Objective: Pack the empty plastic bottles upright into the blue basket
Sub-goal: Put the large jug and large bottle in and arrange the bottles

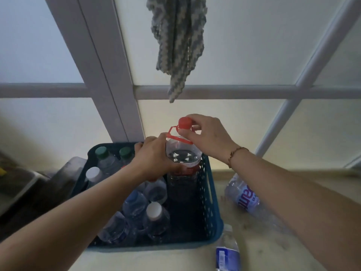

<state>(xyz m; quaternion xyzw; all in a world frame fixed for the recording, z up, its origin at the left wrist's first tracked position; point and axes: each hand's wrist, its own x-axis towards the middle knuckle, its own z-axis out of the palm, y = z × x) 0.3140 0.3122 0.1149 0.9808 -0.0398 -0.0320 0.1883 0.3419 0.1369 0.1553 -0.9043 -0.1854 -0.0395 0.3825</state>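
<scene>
Bottles fill most of our blue basket (212, 194), we hold the big red-capped bottle (183, 159) upright at its 2 o'clock corner, left hand (154, 155) wrapped round its body, right hand (205, 135) pinching its neck, and two bottles (243, 198) still lie outside at 3 and 5 o'clock.

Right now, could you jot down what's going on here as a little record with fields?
activity: standing a large red-capped bottle upright at the far right of the blue basket
left hand: grips the bottle's shoulder
right hand: fingers pinch the red cap
already in basket: several smaller bottles, caps white, green, blue
still outside: two bottles lying on the counter, one with purple lettering, one with a blue label
above: knitted cloth hanging by the window
</scene>
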